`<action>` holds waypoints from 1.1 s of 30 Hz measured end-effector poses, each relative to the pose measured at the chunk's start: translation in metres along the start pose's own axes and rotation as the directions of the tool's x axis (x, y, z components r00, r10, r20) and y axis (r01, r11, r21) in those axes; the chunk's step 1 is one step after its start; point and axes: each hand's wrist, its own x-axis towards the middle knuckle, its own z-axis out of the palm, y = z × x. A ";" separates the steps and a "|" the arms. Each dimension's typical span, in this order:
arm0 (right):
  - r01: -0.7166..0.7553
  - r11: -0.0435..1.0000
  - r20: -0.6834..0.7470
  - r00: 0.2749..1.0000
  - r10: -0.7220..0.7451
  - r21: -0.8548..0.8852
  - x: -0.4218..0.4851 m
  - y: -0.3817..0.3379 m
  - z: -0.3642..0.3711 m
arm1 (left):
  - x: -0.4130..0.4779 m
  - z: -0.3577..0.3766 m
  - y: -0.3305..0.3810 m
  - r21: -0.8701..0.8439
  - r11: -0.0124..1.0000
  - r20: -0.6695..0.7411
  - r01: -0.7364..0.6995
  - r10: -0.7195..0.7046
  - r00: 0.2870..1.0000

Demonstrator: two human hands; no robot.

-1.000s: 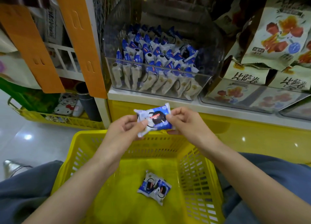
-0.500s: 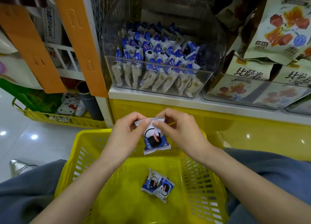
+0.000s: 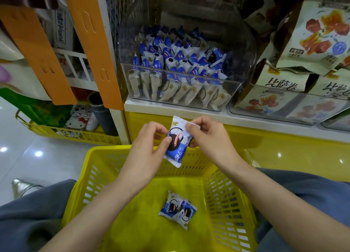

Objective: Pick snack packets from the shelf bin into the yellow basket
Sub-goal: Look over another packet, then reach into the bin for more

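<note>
Standing on the white shelf (image 3: 208,117), a clear plastic shelf bin (image 3: 234,89) holds many small blue-and-white snack packets (image 3: 176,62), the front ones packed upright in rows against its front wall and the rest piled loosely behind. Just beside it on the right, a second clear bin (image 3: 284,117) carries larger cream snack bags (image 3: 282,81) printed with red and orange pieces. Below the shelf, the yellow basket (image 3: 106,151) sits between the person's legs, and two packets (image 3: 178,209) lie on its floor, touching and partly overlapping. Both forearms reach forward over the basket and the hands meet above its far rim, below the shelf edge. The left hand (image 3: 149,149) pinches the left edge of the held packet (image 3: 179,144) with its fingers (image 3: 163,141) curled narrowly on it; the right hand (image 3: 208,136) pinches the upper right side, its fingers (image 3: 191,126) bent round the wrapper. This packet hangs nearly upright, tipped slightly, its lower end over the basket's opening. It is white at the crimped top and blue lower down, with a dark round sandwich biscuit pictured in the middle. At the far left a smaller yellow basket (image 3: 72,134) on the floor holds a cartoon-cat item (image 3: 77,121).
</note>
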 end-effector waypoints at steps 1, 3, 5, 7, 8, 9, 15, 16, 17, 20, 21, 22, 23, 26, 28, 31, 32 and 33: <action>-0.038 0.998 0.029 0.999 0.036 0.054 0.000 -0.001 0.001 | -0.002 0.001 0.000 -0.047 0.998 0.059 0.035 -0.032 0.998; -0.118 0.976 0.134 0.986 0.094 0.184 -0.003 -0.004 0.003 | -0.003 0.003 0.001 -0.173 0.970 0.173 0.170 -0.140 0.975; -0.155 0.960 0.246 0.965 0.096 0.233 -0.006 -0.004 0.002 | -0.002 0.005 0.000 -0.243 0.929 0.221 0.279 -0.227 0.949; -0.082 0.981 0.287 0.958 0.029 0.175 -0.008 -0.005 0.001 | 0.000 0.005 -0.001 -0.310 0.887 0.209 0.341 -0.286 0.935; -0.038 0.990 0.292 0.957 -0.003 0.138 -0.009 -0.005 0.001 | 0.001 0.005 -0.001 -0.347 0.863 0.204 0.369 -0.314 0.927; -0.007 0.995 0.290 0.957 -0.023 0.100 -0.009 -0.006 0.001 | 0.001 0.005 -0.001 -0.381 0.838 0.209 0.390 -0.333 0.919; 0.211 0.972 0.227 0.957 -0.183 -0.105 -0.010 0.001 0.009 | -0.003 0.006 -0.001 -0.470 0.774 0.252 0.424 -0.343 0.905; 0.240 0.963 0.223 0.952 -0.209 -0.123 -0.012 0.002 0.011 | -0.003 0.006 -0.001 -0.463 0.782 0.248 0.417 -0.337 0.908; 0.255 0.958 0.221 0.949 -0.223 -0.129 -0.013 0.003 0.013 | -0.003 0.006 -0.002 -0.452 0.794 0.240 0.407 -0.331 0.913; 0.259 0.955 0.215 0.950 -0.226 -0.145 -0.012 0.005 0.011 | -0.001 0.005 -0.003 -0.425 0.820 0.206 0.383 -0.324 0.923; 0.255 0.955 0.220 0.951 -0.219 -0.152 -0.010 0.004 0.010 | -0.001 0.005 -0.003 -0.427 0.819 0.198 0.383 -0.329 0.924; 0.250 0.956 0.228 0.950 -0.212 -0.154 -0.009 0.004 0.008 | 0.000 0.004 -0.003 -0.424 0.820 0.192 0.384 -0.332 0.923; 0.242 0.958 0.235 0.951 -0.201 -0.157 -0.007 0.003 0.006 | 0.001 0.004 -0.003 -0.417 0.823 0.191 0.386 -0.335 0.923; 0.227 0.955 0.241 0.954 -0.179 -0.189 -0.004 0.002 0.002 | 0.003 0.003 -0.004 -0.410 0.814 0.217 0.412 -0.352 0.911; 0.239 0.940 0.221 0.957 -0.186 -0.244 -0.003 0.003 0.001 | 0.003 0.003 -0.003 -0.416 0.793 0.244 0.445 -0.374 0.895; 0.208 0.945 0.169 0.971 -0.169 -0.252 -0.004 0.006 0.003 | 0.001 0.004 0.000 -0.403 0.772 0.272 0.491 -0.412 0.870; 0.189 0.953 0.160 0.975 -0.154 -0.237 -0.004 0.008 0.005 | 0.000 0.003 0.001 -0.399 0.765 0.283 0.505 -0.421 0.862; 0.156 0.966 0.155 0.980 -0.126 -0.204 -0.004 0.008 0.006 | 0.000 0.002 0.002 -0.394 0.758 0.302 0.520 -0.428 0.852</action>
